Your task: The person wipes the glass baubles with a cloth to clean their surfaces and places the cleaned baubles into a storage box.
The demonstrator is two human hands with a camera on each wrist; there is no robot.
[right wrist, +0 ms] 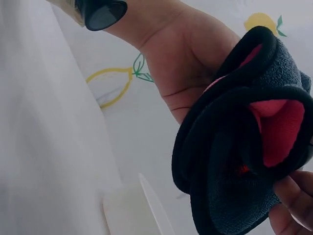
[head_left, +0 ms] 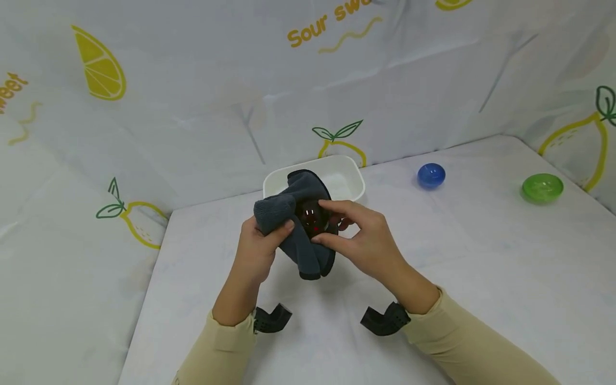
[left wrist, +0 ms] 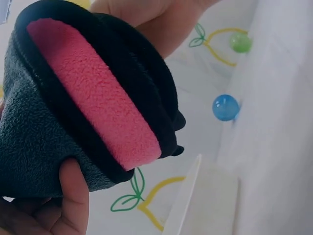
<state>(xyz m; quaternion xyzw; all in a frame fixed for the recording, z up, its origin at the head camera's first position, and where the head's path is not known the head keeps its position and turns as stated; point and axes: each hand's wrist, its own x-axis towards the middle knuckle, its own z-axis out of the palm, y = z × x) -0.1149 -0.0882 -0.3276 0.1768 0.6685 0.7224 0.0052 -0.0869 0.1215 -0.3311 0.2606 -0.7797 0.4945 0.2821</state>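
Much of the grey cloth (head_left: 303, 224) is bunched, so its full shape cannot be made out; its folds cover a dark round thing with small light and red marks, too small to identify from the head view. The left hand (head_left: 257, 248) grips the cloth's left fold, thumb pressed over the top, and the right hand (head_left: 358, 240) pinches its right side between thumb and fingers. The cloth is held above the surface (head_left: 481, 267), just in front of the white tub (head_left: 348, 179), whose near rim it hides. Up close from the wrist views it is dark grey fleece with a black bound edge and a pink-red inner face. Well apart to the right lie a blue ball (head_left: 431, 175) and a green ball (head_left: 542, 187). The backdrop (head_left: 192, 107) reads "Sour sw", cut off at the top edge, and "weet" at the left edge
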